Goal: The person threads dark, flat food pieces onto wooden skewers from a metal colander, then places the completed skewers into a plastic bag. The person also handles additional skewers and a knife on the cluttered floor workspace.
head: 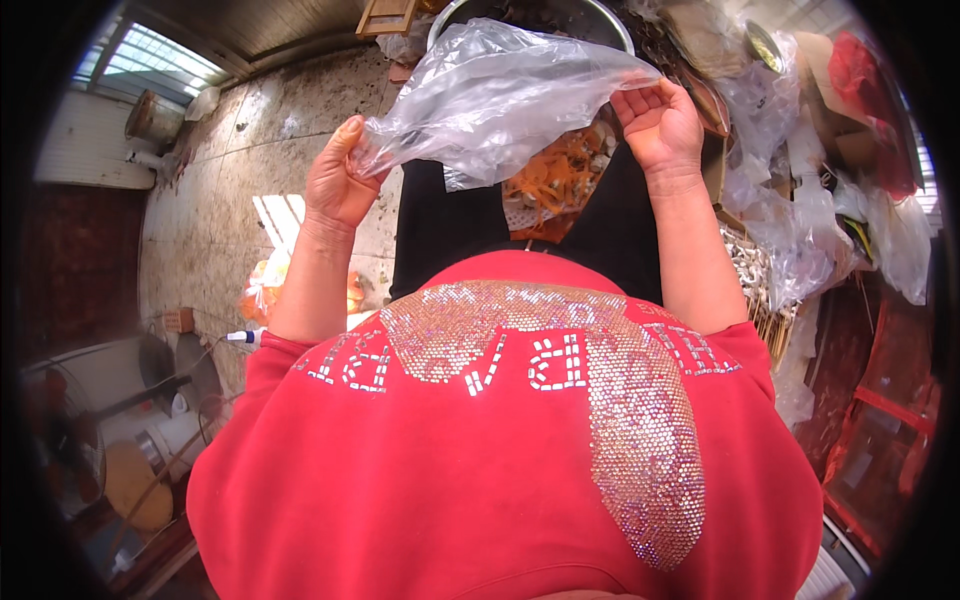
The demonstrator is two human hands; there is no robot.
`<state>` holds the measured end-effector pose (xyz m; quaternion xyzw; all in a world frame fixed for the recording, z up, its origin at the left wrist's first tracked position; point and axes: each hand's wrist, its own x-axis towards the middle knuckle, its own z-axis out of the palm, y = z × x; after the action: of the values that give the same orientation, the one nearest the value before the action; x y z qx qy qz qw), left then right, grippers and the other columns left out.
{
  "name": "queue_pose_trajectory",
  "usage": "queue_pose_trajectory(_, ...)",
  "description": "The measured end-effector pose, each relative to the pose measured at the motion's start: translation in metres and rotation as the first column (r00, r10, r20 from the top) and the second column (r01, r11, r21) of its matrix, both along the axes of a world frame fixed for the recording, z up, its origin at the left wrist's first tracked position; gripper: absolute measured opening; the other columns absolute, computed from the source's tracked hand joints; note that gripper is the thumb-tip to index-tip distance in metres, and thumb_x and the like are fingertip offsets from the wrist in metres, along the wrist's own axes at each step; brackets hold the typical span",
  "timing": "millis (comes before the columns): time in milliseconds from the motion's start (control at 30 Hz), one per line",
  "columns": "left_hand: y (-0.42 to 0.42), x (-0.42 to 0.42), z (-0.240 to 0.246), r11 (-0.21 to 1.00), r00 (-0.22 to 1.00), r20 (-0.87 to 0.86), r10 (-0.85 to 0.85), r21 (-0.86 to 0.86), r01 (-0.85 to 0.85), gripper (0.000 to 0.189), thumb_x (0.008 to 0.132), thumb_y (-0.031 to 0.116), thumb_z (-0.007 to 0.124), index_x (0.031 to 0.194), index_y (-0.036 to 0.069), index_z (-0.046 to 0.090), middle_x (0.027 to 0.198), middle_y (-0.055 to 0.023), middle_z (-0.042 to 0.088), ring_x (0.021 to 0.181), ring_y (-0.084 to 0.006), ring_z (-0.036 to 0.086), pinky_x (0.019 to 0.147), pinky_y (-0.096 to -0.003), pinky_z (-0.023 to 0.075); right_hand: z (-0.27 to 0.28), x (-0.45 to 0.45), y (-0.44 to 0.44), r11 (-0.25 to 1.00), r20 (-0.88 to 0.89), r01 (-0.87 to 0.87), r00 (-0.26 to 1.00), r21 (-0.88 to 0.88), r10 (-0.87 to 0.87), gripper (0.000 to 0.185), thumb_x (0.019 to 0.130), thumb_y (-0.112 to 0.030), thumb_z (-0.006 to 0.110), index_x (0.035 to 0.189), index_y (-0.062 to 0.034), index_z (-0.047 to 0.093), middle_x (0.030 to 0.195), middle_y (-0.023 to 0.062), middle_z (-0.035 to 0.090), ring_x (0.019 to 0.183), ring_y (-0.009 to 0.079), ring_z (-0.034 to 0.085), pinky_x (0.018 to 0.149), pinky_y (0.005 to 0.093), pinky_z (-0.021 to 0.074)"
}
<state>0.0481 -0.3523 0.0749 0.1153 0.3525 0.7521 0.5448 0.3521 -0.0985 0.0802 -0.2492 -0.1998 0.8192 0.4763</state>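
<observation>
A clear plastic bag (pixel 510 97) is stretched out in front of me, above my knees. My left hand (pixel 343 176) grips its lower left end between thumb and fingers. At the bag's upper right corner, my right hand (pixel 661 124) pinches the film between thumb and fingertips. Below the bag, between my legs in black trousers, lies a heap of orange shreds (pixel 559 180) mixed with pale pieces; what they rest on is mostly hidden. Behind the bag, a large metal basin (pixel 619 26) shows its rim, and its contents are dark and hard to make out.
Crumpled plastic bags (pixel 795 225) lie on the right, near a bundle of skewered pale pieces (pixel 750 274). A small wooden stool (pixel 386 16) stands beside the basin. To the left, the tiled floor (pixel 210 202) holds a bag of orange items (pixel 262 292) and a brick (pixel 178 320).
</observation>
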Motion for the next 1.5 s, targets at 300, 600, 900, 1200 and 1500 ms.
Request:
queue_pose_trajectory(300,0.016,0.047,0.01,0.916,0.57,-0.816,0.096,-0.152,-0.372,0.05,0.083,0.024,0.08,0.123,0.004,0.056,0.118,-0.0093,0.061,0.104,-0.0206,0.062,0.092,-0.0404,0.0519,0.016,0.01,0.024,0.995,-0.031,-0.036,0.999,0.089,0.039,0.016,0.094,-0.014,0.055,0.083,-0.0046,0.062,0.075,0.0025,0.063,0.067,0.0183,0.059,0.063,0.0361,0.0509)
queue_pose_trajectory(600,0.08,0.107,0.043,0.993,0.055,-0.993,-0.108,-0.105,0.055,0.024,0.093,0.021,0.071,0.11,0.004,0.067,0.102,-0.0049,0.071,0.097,-0.0166,0.064,0.089,-0.0291,0.0491,0.061,-0.016,-0.035,0.974,0.094,-0.112,0.991,0.198,0.095,0.019,0.096,-0.018,0.06,0.08,-0.0075,0.059,0.063,0.0024,0.055,0.053,0.0173,0.053,0.052,0.0323,0.0469)
queue_pose_trajectory(900,0.092,0.049,0.074,0.969,0.964,-0.106,-0.245,0.017,0.248,0.014,0.102,0.015,0.05,0.105,0.002,0.055,0.061,0.0037,0.038,0.045,-0.008,0.032,0.045,-0.0269,0.0383,0.06,0.026,-0.032,0.685,0.256,-0.639,0.768,0.348,0.587,0.023,0.092,-0.026,0.072,0.104,-0.0076,0.067,0.061,-0.0054,0.047,0.051,0.0048,0.043,0.048,0.0221,0.0334)
queue_pose_trajectory(1200,0.045,0.009,0.125,0.898,0.578,-0.711,-0.399,-0.178,0.402,0.054,0.084,0.03,0.079,0.126,0.002,0.06,0.071,0.0051,0.053,0.053,-0.0023,0.042,0.045,-0.0181,0.033,0.037,0.043,-0.02,0.297,0.821,-0.86,0.214,0.416,-0.529,0.016,0.077,-0.013,0.069,0.093,-0.0079,0.07,0.076,0.0075,0.062,0.072,0.0229,0.062,0.07,0.0357,0.0512)
queue_pose_trajectory(1500,0.009,0.012,0.068,0.908,0.429,-0.836,-0.343,-0.412,-0.076,0.023,0.095,0.025,0.068,0.106,0.006,0.073,0.073,0.0028,0.062,0.058,-0.0107,0.054,0.055,-0.0306,0.0487,0.022,0.058,-0.009,0.386,0.724,-0.825,0.04,0.414,-0.689,0.013,0.082,-0.019,0.065,0.09,-0.0097,0.069,0.094,0.0119,0.067,0.09,0.0321,0.065,0.082,0.043,0.0523)
